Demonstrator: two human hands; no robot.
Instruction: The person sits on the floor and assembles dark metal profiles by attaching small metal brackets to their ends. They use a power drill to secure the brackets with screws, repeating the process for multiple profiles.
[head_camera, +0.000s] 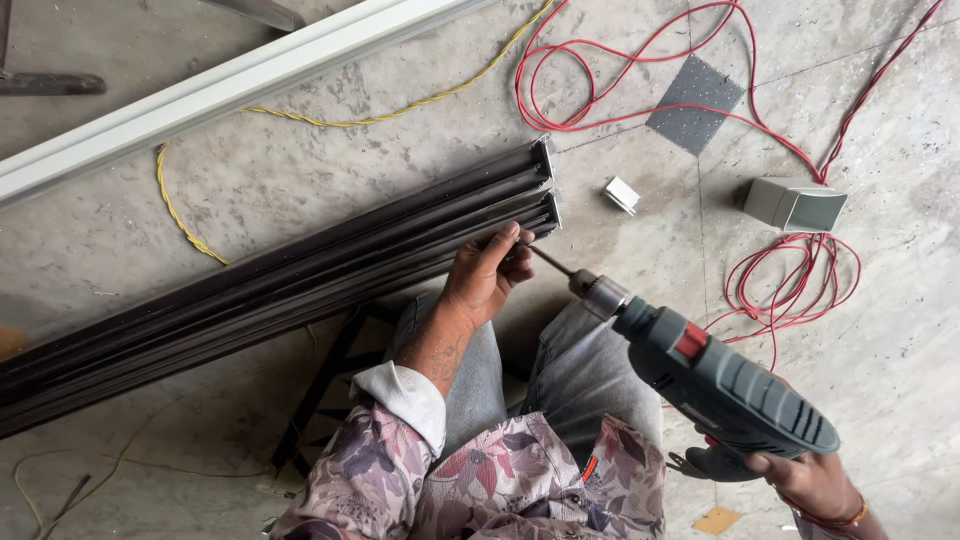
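Hands: left hand (487, 272) grips the dark metal profile's (300, 275) end, right hand (808, 483) holds the drill (715, 385) beside it.

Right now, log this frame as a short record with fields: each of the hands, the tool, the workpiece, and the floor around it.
left hand: fingertips pinched at the drill bit's tip, against the end of the dark metal profile
right hand: grips the handle of the grey power drill
drill bit: points at the profile's end face
profile: long, dark, lying diagonally, resting on a black stand
floor: red cable in loops, yellow cord, white profile, pale rectangular tube offcut, small white piece
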